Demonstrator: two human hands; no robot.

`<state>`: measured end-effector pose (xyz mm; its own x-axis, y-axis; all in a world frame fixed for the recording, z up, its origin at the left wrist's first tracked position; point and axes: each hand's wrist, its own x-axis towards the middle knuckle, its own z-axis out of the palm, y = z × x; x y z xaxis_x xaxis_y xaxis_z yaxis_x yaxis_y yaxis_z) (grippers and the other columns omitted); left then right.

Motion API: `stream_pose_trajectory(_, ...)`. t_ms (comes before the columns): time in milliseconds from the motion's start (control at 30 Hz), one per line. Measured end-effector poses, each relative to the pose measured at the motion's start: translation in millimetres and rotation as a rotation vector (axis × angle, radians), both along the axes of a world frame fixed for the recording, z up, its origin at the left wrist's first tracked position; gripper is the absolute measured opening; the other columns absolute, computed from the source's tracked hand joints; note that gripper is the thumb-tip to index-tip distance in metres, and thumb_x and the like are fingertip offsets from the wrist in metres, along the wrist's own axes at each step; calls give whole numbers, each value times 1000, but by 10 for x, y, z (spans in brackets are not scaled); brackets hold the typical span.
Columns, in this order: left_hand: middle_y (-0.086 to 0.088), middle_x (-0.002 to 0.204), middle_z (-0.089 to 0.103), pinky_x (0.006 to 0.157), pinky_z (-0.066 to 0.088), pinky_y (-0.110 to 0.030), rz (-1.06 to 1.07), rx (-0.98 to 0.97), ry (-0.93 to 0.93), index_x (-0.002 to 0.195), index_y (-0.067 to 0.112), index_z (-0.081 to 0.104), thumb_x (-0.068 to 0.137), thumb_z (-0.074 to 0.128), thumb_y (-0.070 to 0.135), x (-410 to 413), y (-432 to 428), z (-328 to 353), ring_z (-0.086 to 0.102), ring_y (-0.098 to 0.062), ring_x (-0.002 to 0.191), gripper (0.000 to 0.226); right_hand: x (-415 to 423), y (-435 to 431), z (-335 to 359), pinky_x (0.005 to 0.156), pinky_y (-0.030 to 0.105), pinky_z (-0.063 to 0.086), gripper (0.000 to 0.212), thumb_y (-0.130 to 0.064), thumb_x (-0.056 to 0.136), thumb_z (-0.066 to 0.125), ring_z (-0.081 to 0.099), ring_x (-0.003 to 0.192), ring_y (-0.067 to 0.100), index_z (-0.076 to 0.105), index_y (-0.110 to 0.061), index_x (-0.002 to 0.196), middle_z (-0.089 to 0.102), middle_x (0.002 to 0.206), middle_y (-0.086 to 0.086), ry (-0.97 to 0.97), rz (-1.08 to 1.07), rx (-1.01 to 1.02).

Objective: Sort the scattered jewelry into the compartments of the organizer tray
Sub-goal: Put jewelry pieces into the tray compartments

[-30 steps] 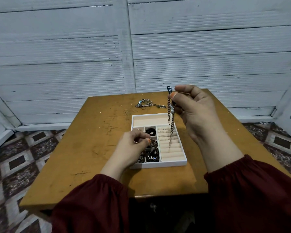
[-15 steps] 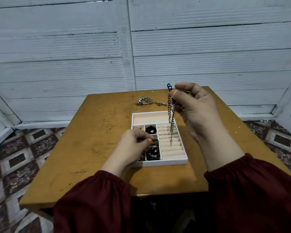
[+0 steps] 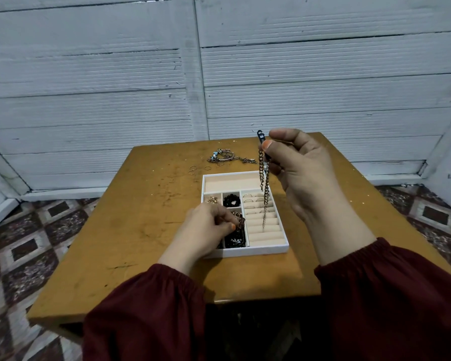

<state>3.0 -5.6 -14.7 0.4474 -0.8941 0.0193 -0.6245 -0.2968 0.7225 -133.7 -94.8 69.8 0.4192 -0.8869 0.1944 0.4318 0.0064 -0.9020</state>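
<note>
My right hand (image 3: 297, 173) is raised above the organizer tray (image 3: 271, 250), thumb and forefinger pinching the chain (image 3: 264, 188) near its top end, where a dark clasp (image 3: 260, 135) sticks up past my thumb tip. The chain hangs straight down from my fingers, long axis vertical. It is doubled in its upper part and thins to 1 fine strand whose free end points down at the ring rolls (image 3: 263, 227) in the tray's right section; I cannot tell whether the tip touches them. My left hand (image 3: 206, 230) sits lower, over the tray's near left compartments, fingers curled and pinching a brown piece (image 3: 240, 221) of jewelry at the fingertips. My knuckles hide the cells beneath them. Just beyond my left fingertips 1 cell holds black beads (image 3: 231, 200), and left of that another holds small gold pieces (image 3: 212, 199). The long compartment (image 3: 232, 182) runs across the tray's far end. Further past my right fingers, on the table (image 3: 130, 230), lies a tangle of jewelry (image 3: 223, 157) with blue beads, and beside it lie thin loose rings (image 3: 198, 169), too small to count. My dark red sleeves (image 3: 151, 316) are cut off at the bottom edge.
</note>
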Motion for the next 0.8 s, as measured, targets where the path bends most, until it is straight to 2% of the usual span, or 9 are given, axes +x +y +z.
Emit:
stream_pose_trajectory(100, 11, 68, 60, 61, 39, -22, -12, 45, -50, 73, 32, 67, 84, 68, 15, 5, 11, -12, 53, -8, 68, 21, -3, 5, -6, 55, 16, 44, 21, 3, 81, 66, 57, 62, 7, 61, -17, 84, 64, 77, 3, 4, 2, 3)
stream_pose_trajectory(233, 10, 69, 71, 55, 41, -18, -23, 94, -59, 77, 25, 65, 86, 56, 11, -3, -14, 36, 56, 1, 59, 19, -18, 12, -7, 55, 15, 44, 20, 2, 81, 67, 57, 63, 7, 61, -17, 84, 65, 80, 4, 14, 1, 6)
stream_pose_trajectory(333, 13, 71, 64, 57, 40, -21, -43, 83, -176, 75, 29, 64, 83, 60, 14, 9, -50, 104, 56, -2, 67, 18, -29, 22, 8, 53, 14, 44, 21, 3, 80, 66, 58, 62, 6, 61, -16, 84, 66, 78, 4, -1, 6, 14)
stream_pose_trajectory(433, 10, 87, 52, 67, 39, -21, -118, 34, -244, 90, 32, 68, 80, 72, 16, 18, -114, 128, 51, -6, 78, 20, -36, 32, 19, 53, 14, 44, 21, 3, 80, 66, 59, 60, 5, 60, -16, 85, 65, 76, 2, -2, 4, 16)
stream_pose_trajectory(500, 8, 95, 42, 75, 40, -23, -194, 59, -259, 105, 34, 68, 83, 70, 15, 17, -160, 127, 47, -8, 82, 30, -39, 33, 19, 54, 15, 44, 20, 3, 80, 66, 58, 61, 5, 60, -16, 84, 65, 77, 2, 1, 2, 9)
stream_pose_trajectory(567, 7, 98, 40, 80, 42, -25, -277, 84, -266, 110, 35, 68, 86, 64, 10, -11, -195, 133, 47, -11, 86, 35, -42, 28, 19, 55, 15, 43, 20, 2, 81, 66, 58, 62, 6, 61, -17, 84, 65, 78, 4, 8, -3, 6)
stream_pose_trajectory(700, 2, 104, 46, 85, 43, -27, -337, 110, -288, 98, 30, 71, 87, 65, 11, -52, -226, 142, 48, -11, 91, 24, -42, 19, 14, 52, 15, 43, 21, 4, 81, 65, 56, 60, 7, 60, -16, 84, 64, 79, 7, -7, -9, 13)
stream_pose_trajectory(800, 8, 95, 51, 77, 46, -26, -295, 48, -290, 88, 27, 71, 82, 69, 10, -8, -222, 111, 51, -5, 81, 18, -43, 24, 11, 50, 14, 44, 21, 5, 81, 65, 58, 58, 7, 60, -15, 84, 65, 76, 6, -24, -6, 24)
